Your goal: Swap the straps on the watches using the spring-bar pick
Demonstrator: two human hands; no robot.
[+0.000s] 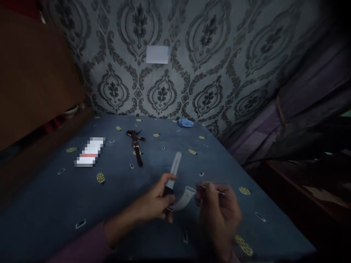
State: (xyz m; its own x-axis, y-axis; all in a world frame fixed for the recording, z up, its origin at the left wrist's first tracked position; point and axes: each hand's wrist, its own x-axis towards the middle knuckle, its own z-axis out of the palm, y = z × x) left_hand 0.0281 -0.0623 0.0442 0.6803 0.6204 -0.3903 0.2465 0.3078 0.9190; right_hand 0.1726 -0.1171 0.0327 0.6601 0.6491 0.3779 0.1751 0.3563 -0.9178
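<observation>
My left hand [156,199] is closed around a watch with a dark face and a white strap [175,166]. One strap half points away from me, and the other curls to the right, toward my right hand [219,210]. The right fingers are pinched on a thin, slender object [218,190], blurred and too small to name. A small gap separates that hand from the strap end. Farther off on the blue patterned cloth lie brown-strapped watches [136,145], overlapping each other.
A blurred-out white rectangular item [90,152] lies on the left of the cloth [120,182]. A crumpled blue cloth [185,123] rests at the back by the papered wall. Brown furniture [35,73] borders the left, and a purple curtain [263,128] hangs right.
</observation>
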